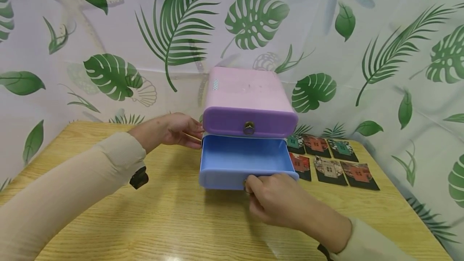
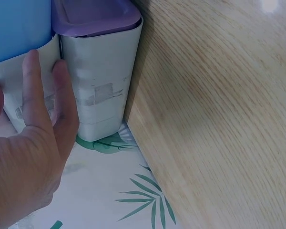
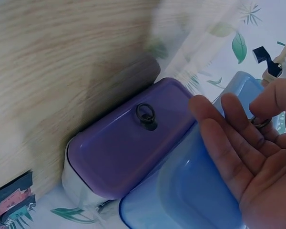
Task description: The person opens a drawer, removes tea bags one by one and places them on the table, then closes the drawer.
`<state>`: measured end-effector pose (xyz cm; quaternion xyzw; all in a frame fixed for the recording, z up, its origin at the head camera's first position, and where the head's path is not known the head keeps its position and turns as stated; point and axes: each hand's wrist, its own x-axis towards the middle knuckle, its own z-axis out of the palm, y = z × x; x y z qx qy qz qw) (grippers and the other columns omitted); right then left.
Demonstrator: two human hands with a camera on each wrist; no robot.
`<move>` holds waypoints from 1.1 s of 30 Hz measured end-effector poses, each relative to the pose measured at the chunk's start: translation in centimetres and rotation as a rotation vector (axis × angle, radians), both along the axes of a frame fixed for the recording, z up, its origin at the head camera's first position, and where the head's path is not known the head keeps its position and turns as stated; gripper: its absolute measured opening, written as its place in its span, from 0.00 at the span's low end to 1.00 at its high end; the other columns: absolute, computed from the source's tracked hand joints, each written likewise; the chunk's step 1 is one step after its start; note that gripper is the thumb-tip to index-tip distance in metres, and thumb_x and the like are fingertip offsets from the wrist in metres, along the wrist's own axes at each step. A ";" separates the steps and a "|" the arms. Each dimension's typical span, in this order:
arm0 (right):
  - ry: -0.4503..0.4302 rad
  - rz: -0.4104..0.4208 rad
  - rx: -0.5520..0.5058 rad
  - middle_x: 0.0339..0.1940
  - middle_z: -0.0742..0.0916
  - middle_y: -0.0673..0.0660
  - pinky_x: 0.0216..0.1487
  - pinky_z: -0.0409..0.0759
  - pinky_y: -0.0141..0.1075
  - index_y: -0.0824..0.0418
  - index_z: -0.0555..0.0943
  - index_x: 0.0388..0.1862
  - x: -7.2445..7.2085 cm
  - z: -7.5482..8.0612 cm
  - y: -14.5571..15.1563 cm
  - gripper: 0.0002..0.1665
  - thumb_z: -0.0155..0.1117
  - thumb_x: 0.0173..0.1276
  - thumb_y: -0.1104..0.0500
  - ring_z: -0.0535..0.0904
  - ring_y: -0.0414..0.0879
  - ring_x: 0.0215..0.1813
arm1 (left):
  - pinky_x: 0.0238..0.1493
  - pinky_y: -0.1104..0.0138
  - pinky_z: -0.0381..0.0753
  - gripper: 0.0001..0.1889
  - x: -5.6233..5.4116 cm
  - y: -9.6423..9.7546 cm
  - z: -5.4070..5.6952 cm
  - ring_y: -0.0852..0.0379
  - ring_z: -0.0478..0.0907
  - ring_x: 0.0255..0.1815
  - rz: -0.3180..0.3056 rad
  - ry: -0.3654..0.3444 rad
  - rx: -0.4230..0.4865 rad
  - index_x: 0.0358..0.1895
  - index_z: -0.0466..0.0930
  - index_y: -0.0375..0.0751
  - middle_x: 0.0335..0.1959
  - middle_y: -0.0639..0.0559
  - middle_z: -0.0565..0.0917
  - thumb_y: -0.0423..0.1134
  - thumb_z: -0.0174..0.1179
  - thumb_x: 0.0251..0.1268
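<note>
Two small drawer boxes are stacked on the table. The upper one has a pink casing (image 1: 250, 88) and a purple drawer front (image 1: 224, 122), pushed in, with a ring pull (image 1: 249, 128). Below it, an empty blue drawer (image 1: 221, 179) stands pulled out toward me. My right hand (image 1: 280, 202) pinches the blue drawer's ring pull (image 3: 263, 123) between thumb and finger; its other fingers are loosely bent. My left hand (image 1: 181, 130) is at the left side of the stack, its extended fingers touching the lower box's pale casing (image 2: 8, 76) in the left wrist view.
Several dark cards with coloured house pictures, such as a red one (image 1: 360, 174), lie in two rows right of the boxes. The wooden table (image 1: 159, 220) ends at a leaf-patterned cloth (image 1: 152, 43) behind it.
</note>
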<state>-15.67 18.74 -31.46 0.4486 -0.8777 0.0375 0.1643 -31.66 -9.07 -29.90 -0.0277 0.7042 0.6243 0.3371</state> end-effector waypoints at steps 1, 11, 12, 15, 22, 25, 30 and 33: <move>-0.007 -0.003 0.000 0.19 0.78 0.43 0.20 0.68 0.25 0.55 0.76 0.31 -0.1 0.0 0.0 0.08 0.65 0.54 0.63 0.65 0.30 0.18 | 0.51 0.60 0.86 0.25 0.0 0.0 0.0 0.44 0.80 0.53 0.002 0.000 -0.001 0.72 0.61 0.29 0.54 0.39 0.75 0.33 0.51 0.76; -0.021 -0.015 -0.020 0.16 0.75 0.43 0.20 0.66 0.25 0.56 0.75 0.28 -1.7 0.0 -0.3 0.09 0.64 0.50 0.65 0.64 0.31 0.18 | 0.53 0.59 0.85 0.27 0.0 -0.2 0.0 0.44 0.80 0.53 -0.004 -0.002 0.005 0.74 0.58 0.31 0.57 0.38 0.74 0.32 0.50 0.76; -0.026 -0.024 -0.017 0.16 0.74 0.43 0.20 0.65 0.25 0.56 0.75 0.28 -1.8 0.0 -0.3 0.08 0.63 0.49 0.65 0.63 0.32 0.18 | 0.53 0.59 0.85 0.27 0.0 -0.2 0.0 0.44 0.80 0.53 -0.004 -0.005 0.007 0.75 0.58 0.31 0.57 0.38 0.74 0.32 0.50 0.76; -0.041 -0.055 0.001 0.15 0.74 0.44 0.20 0.66 0.25 0.56 0.75 0.27 -2.3 0.2 -0.4 0.08 0.64 0.49 0.64 0.63 0.32 0.17 | 0.54 0.59 0.84 0.27 0.0 -0.2 0.0 0.44 0.79 0.55 -0.004 -0.011 0.010 0.75 0.57 0.32 0.58 0.38 0.74 0.32 0.50 0.77; -0.105 -0.117 0.034 0.16 0.73 0.44 0.21 0.68 0.28 0.56 0.75 0.27 -3.7 0.7 -0.7 0.06 0.64 0.51 0.63 0.64 0.34 0.18 | 0.54 0.58 0.84 0.28 -0.1 -0.3 0.0 0.43 0.78 0.57 0.005 -0.030 0.028 0.76 0.55 0.32 0.59 0.38 0.73 0.32 0.50 0.77; -0.114 -0.124 0.025 0.17 0.74 0.45 0.21 0.67 0.27 0.57 0.75 0.28 -4.5 0.5 -0.7 0.06 0.63 0.51 0.64 0.65 0.34 0.18 | 0.53 0.58 0.85 0.28 -0.1 -0.3 -0.1 0.42 0.77 0.58 0.004 -0.040 0.034 0.76 0.55 0.33 0.59 0.38 0.73 0.32 0.50 0.77; -0.123 -0.140 0.014 0.18 0.75 0.46 0.21 0.68 0.27 0.59 0.76 0.29 -5.5 0.4 -0.7 0.06 0.63 0.52 0.64 0.65 0.34 0.19 | 0.52 0.59 0.85 0.28 -0.2 -0.3 -0.2 0.41 0.76 0.60 0.005 -0.044 0.031 0.75 0.56 0.33 0.59 0.38 0.72 0.33 0.51 0.76; -0.129 -0.146 0.016 0.19 0.76 0.47 0.22 0.68 0.27 0.59 0.76 0.30 -5.9 0.4 -0.7 0.05 0.63 0.53 0.64 0.65 0.34 0.19 | 0.53 0.58 0.85 0.29 -0.2 -0.3 -0.2 0.40 0.75 0.62 0.003 -0.049 0.039 0.76 0.56 0.34 0.59 0.38 0.72 0.33 0.51 0.76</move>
